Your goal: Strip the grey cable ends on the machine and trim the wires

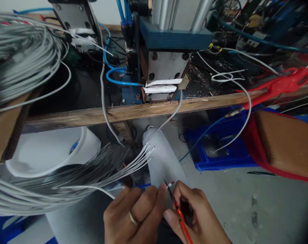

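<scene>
My left hand [136,211], with a ring on one finger, is closed on a light grey cable [103,190] that runs in from the left. A short cable end with a bit of red and white [170,184] shows just past its fingertips. Closed around orange-handled snips [178,210], my right hand [194,210] is right beside the left. The dark pointed blades lie close to the cable end; whether they touch it I cannot tell. A bundle of grey cables [128,167] hangs over my lap, its cut ends fanned out above my left hand.
A workbench edge [209,104] crosses the view, carrying a press [166,64] with white-wrapped jaws. Coiled cable [24,61] sits at left above a white bucket [85,145]. To the right are a red air gun [278,86], a blue stool [202,159] and a red-framed brown seat [288,142].
</scene>
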Available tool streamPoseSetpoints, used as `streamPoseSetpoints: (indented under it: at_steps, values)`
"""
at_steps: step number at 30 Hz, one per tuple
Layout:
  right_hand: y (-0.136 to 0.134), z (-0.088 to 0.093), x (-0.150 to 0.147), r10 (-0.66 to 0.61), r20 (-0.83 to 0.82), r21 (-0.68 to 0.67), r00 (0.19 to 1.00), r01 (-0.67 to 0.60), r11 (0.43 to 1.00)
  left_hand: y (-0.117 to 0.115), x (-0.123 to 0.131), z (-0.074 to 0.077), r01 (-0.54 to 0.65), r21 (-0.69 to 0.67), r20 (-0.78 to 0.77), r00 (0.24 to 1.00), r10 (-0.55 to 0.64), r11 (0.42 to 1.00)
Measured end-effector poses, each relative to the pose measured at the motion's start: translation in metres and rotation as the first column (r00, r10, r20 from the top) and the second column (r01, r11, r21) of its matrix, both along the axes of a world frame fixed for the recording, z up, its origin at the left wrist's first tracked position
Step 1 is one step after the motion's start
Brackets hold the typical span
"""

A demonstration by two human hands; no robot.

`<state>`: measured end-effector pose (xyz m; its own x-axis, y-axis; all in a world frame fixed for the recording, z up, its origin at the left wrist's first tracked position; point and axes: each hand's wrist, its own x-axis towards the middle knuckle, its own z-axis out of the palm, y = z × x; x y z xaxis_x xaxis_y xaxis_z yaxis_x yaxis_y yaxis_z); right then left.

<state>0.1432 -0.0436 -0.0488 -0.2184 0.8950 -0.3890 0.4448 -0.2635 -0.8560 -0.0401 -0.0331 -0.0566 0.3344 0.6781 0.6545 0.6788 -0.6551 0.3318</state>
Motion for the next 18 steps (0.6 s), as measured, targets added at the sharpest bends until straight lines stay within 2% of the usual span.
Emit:
streamPoseSetpoints:
  at_steps: [5,10,14,18]
  values:
    - [-0.002,-0.002,0.002,-0.023,0.060,0.000,0.998,0.023,1.000,0.001,-0.004,0.002,0.019,0.030,-0.071,0.997,-0.017,0.999]
    - [-0.002,-0.006,0.008,0.022,0.016,-0.021,1.000,-0.022,1.000,0.000,-0.003,-0.001,-0.025,0.013,-0.003,1.000,0.025,1.000]
    - [0.012,-0.006,0.020,0.131,0.067,0.106,0.989,-0.138,0.985,-0.004,0.002,-0.010,-0.113,-0.063,0.025,0.993,0.115,0.992]
    - [0.040,0.012,0.044,0.269,0.237,0.194,0.933,-0.317,0.928,-0.004,0.008,-0.006,-0.191,-0.185,0.226,0.946,0.231,0.964]
